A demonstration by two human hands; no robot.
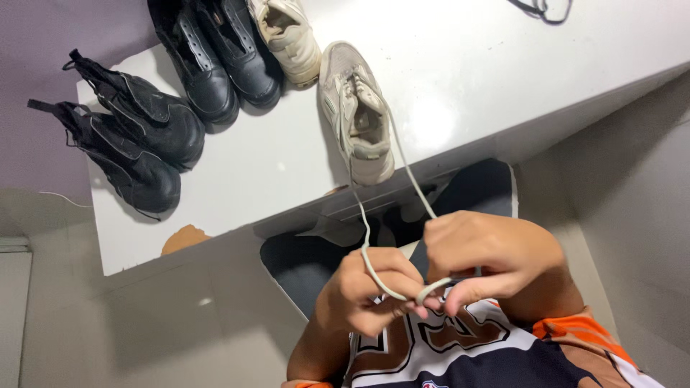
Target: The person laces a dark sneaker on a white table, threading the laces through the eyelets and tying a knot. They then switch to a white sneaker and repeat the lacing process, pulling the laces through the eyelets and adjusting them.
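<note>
Your left hand (370, 291) is curled closed around one end of the long off-white shoelace (402, 169), and your right hand (485, 259) pinches the other end between thumb and fingers. The two ends meet in a small loop just between your fingertips, close to your chest. From there both strands run up and away to the worn white leather sneaker (357, 111), which lies on the glossy white tabletop (467, 79) with one end right at the near edge, almost overhanging it.

Along that edge, right of the sneaker, the tabletop is bare and reflects a soft glare, so you have open room on that side. To the left sit a second white sneaker (287, 36), a pair of black lace-up boots (215, 57) and, at the far left corner, a pair of black ankle boots with pull tabs (129, 136); these reach nearly to the left rim. A dark cord (543, 8) lies at the far right of the surface.

Below the edge there is a dark gap in front of you, and pale grey walls close in on both sides. A purple wall shows behind the table's left end.
</note>
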